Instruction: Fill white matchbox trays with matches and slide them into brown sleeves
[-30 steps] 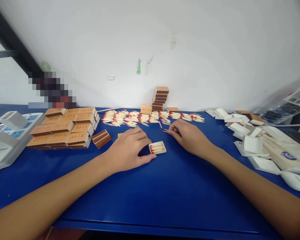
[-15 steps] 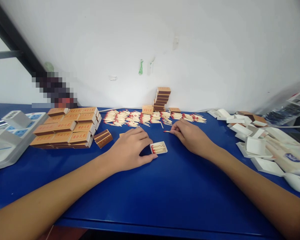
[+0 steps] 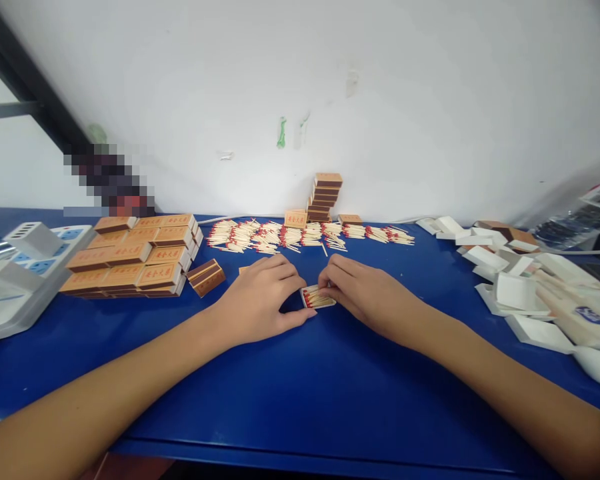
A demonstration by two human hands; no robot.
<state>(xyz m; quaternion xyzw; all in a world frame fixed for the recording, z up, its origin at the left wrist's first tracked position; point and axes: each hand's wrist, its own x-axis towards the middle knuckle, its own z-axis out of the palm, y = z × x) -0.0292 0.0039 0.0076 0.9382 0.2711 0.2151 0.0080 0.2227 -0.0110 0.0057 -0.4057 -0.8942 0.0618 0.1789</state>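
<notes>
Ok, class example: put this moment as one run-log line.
left hand: at left end of tray | right hand: over tray's right end, grip unclear | matches: in tray, red heads leftward

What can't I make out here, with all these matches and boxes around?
Head view: whether the right hand holds anything; its own fingers hide that.
Head view: the right end of the white tray, covered by that hand.
Head view: most of the small orange object, hidden by the left hand.
Head view: the power strip's left end, cut off by the picture edge.
Head view: the number of loose matches, too small and overlapping.
</notes>
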